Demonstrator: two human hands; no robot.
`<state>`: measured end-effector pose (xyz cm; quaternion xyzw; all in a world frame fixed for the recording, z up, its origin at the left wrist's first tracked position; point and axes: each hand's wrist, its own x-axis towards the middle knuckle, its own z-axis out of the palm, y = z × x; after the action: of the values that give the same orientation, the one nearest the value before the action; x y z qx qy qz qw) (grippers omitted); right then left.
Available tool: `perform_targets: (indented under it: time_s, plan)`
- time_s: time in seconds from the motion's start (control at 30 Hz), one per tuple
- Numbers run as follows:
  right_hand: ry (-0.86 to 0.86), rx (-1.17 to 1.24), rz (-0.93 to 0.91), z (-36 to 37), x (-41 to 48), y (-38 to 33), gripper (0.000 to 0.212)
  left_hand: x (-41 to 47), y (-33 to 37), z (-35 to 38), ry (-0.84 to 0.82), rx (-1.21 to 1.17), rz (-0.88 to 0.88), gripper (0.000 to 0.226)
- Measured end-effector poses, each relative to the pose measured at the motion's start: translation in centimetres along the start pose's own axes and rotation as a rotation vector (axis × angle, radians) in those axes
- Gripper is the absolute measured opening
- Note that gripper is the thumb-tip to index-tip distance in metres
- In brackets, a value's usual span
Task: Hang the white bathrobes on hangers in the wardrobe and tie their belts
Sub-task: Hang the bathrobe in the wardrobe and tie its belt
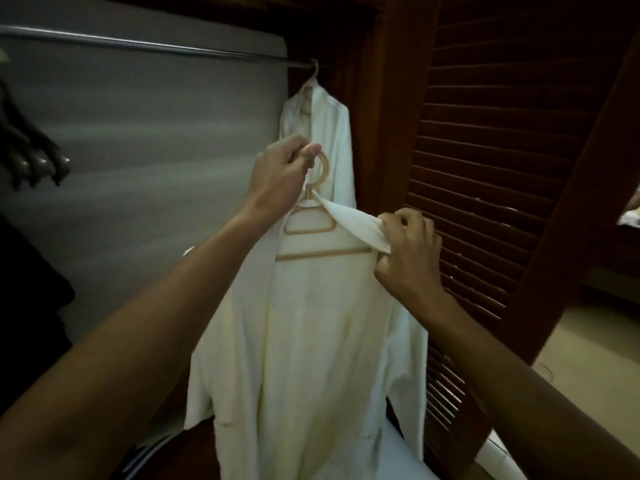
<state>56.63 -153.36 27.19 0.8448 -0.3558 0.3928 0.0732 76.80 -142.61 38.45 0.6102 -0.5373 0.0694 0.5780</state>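
Though one robe (329, 133) already hung, the left grip (280, 171) held the second robe (311, 341)'s hanger (322, 253) and the right grip (405, 251) pinched its collar (353, 223).

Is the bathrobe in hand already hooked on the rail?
No, the left hand holds its hanger hook below the rail.

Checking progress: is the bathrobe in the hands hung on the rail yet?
Not yet: left hand holds its hanger below the rail.
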Motion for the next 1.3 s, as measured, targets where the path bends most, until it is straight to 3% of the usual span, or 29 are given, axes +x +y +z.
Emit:
perform_targets:
  time_s: [0.13,0.3,0.37,0.4,0.5,0.57,0.63,0.7,0.77,0.87,0.93,1.03,1.13,1.2,1.23,1.3]
  plan:
    - [-0.02,0.295,-0.03,1.9,0.9,-0.6,0.027,1.8,-1.7,-0.2,0.094,-0.061,-0.114,0.032]
    - [-0.458,0.608,-0.169,2.0,3.0,-3.4,0.014,3.7,-4.5,-0.4,0.138,-0.062,-0.172,0.037]
    - [-0.436,0.767,-0.173,1.6,5.2,-3.6,0.006,4.6,-5.6,-0.8,0.098,-0.153,-0.176,0.031]
    - [-0.336,0.79,-0.166,1.6,6.7,-3.6,0.004,5.2,-6.1,-1.0,0.069,-0.221,-0.172,0.029]
    - [-0.037,0.536,-0.254,2.2,11.9,-3.9,0.022,7.3,-7.1,-1.4,0.001,-0.457,-0.151,0.03]
    - [-0.157,0.414,-0.324,3.4,15.3,-5.0,0.037,9.2,-7.8,-1.6,-0.041,-0.574,-0.131,0.035]
    - [-0.356,0.381,-0.343,5.0,18.0,-6.9,0.031,11.3,-8.9,-2.1,-0.092,-0.623,-0.091,0.041]
    - [-0.364,0.355,-0.329,7.0,20.3,-8.5,0.032,13.4,-10.2,-2.9,-0.132,-0.608,-0.028,0.039]
    - [-0.258,0.325,-0.317,8.2,22.3,-9.8,0.034,15.6,-11.5,-4.1,-0.126,-0.474,0.053,0.031]
    - [-0.096,0.234,-0.279,9.4,25.2,-11.0,0.03,18.1,-13.9,-5.8,0.038,0.006,0.246,0.013]
    - [-0.025,0.201,-0.235,9.8,27.1,-11.4,0.032,17.9,-15.8,-6.4,0.215,0.228,0.353,0.033]
    - [0.034,0.187,-0.15,10.2,30.1,-11.7,0.034,15.3,-19.2,-5.6,0.292,0.173,0.255,0.048]
    - [0.068,0.185,-0.084,10.3,32.9,-12.5,0.041,11.5,-21.0,-2.9,0.112,0.014,0.017,0.068]
    - [0.067,0.205,-0.058,10.6,34.4,-13.4,0.041,10.2,-21.5,-0.7,-0.067,0.053,-0.039,0.075]
    - [0.057,0.212,-0.051,10.8,35.2,-13.9,0.04,10.2,-22.0,0.3,-0.152,0.068,-0.049,0.069]
    - [0.044,0.213,-0.036,11.2,36.6,-14.4,0.037,11.7,-22.8,1.2,-0.204,0.022,-0.089,0.035]
